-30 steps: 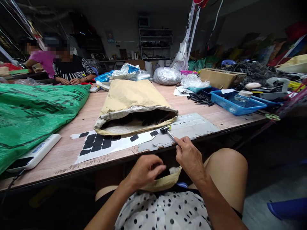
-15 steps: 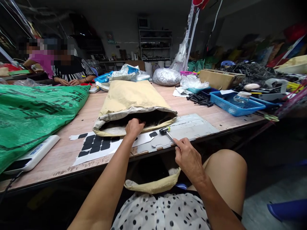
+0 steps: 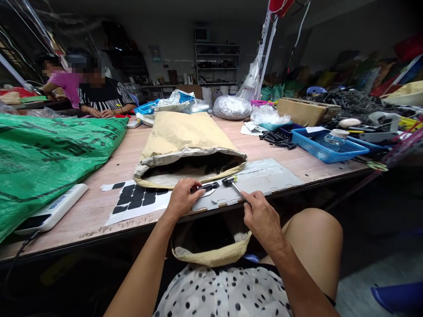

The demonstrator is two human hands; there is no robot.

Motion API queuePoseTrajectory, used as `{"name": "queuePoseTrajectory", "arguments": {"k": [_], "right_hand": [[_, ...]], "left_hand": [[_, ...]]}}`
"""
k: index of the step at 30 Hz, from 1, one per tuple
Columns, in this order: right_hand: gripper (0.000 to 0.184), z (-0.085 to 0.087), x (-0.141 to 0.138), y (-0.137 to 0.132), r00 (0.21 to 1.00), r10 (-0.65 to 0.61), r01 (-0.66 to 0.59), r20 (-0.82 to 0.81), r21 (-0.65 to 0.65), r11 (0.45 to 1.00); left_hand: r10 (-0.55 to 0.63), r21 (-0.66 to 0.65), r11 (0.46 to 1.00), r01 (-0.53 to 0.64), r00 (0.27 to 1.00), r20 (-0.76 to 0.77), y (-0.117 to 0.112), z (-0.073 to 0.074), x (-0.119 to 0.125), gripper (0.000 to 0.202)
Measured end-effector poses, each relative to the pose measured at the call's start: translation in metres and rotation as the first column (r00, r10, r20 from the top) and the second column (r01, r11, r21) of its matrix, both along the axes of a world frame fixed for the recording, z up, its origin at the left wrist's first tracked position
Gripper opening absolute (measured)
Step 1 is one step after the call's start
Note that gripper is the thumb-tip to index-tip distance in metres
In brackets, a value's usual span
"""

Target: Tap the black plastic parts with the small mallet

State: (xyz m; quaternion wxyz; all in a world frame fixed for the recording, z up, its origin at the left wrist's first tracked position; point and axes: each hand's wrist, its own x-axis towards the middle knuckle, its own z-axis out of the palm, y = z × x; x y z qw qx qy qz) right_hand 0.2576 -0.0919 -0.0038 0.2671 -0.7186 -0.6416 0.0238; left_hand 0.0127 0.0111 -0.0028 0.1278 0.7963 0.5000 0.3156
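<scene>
The left hand's (image 3: 182, 197) grip is closed on a black part (image 3: 209, 187) over the board's (image 3: 264, 174) left end, near the counter's (image 3: 114, 165) front edge, while the right hand's (image 3: 263, 214) grip clasps the hammer (image 3: 236, 189) by its handle. The hammer's head lies just beside the part's tip, so a stray swing could catch the left hand. Fingers cover the part's other end, whether it touches the board is unclear, and shadow hides the sack's (image 3: 191, 130) contents.
</scene>
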Motion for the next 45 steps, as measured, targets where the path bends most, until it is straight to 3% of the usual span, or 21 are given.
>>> {"name": "queuePoseTrajectory", "arguments": {"k": [4, 8, 13, 18, 21, 25, 32, 39, 45], "right_hand": [[0.037, -0.003, 0.006, 0.002, 0.997, 0.011, -0.01, -0.077, 0.011, 1.0], [0.034, -0.004, 0.007, 0.003, 0.959, 0.148, -0.119, -0.24, 0.13, 0.984], [0.038, 0.005, -0.015, 0.0, 0.844, 0.409, -0.328, -0.347, 0.269, 0.906], [0.04, 0.009, -0.038, -0.004, 0.805, 0.487, -0.405, -0.339, 0.287, 0.868], [0.043, 0.004, -0.043, -0.005, 0.822, 0.481, -0.394, -0.304, 0.306, 0.867], [0.044, -0.004, -0.043, -0.005, 0.851, 0.453, -0.407, -0.266, 0.211, 0.889], [0.043, 0.002, -0.035, -0.008, 0.875, 0.396, -0.325, -0.279, 0.268, 0.907], [0.043, -0.003, -0.031, -0.005, 0.899, 0.358, -0.308, -0.254, 0.215, 0.927], [0.04, 0.001, -0.01, -0.002, 0.968, 0.189, -0.157, -0.165, 0.19, 0.969]], "left_hand": [[-0.021, -0.087, 0.996, 0.027, 0.997, 0.071, 0.004, 0.001, -0.003, 0.016], [-0.02, -0.122, 0.992, 0.029, 0.997, 0.08, 0.004, 0.003, -0.005, 0.017], [-0.025, -0.163, 0.986, 0.04, 0.995, 0.095, 0.007, -0.001, -0.005, 0.022], [-0.04, -0.172, 0.983, 0.057, 0.994, 0.102, 0.01, -0.002, -0.006, 0.023], [-0.041, -0.169, 0.984, 0.059, 0.994, 0.105, 0.008, 0.0, -0.005, 0.023], [-0.037, -0.167, 0.985, 0.053, 0.994, 0.098, 0.005, 0.003, -0.004, 0.016], [-0.016, -0.163, 0.986, 0.033, 0.994, 0.107, 0.008, 0.0, -0.004, 0.024], [-0.002, -0.161, 0.987, 0.018, 0.995, 0.097, 0.007, 0.001, -0.003, 0.022], [0.006, -0.154, 0.988, 0.007, 0.996, 0.084, 0.005, 0.004, -0.003, 0.021]]}}
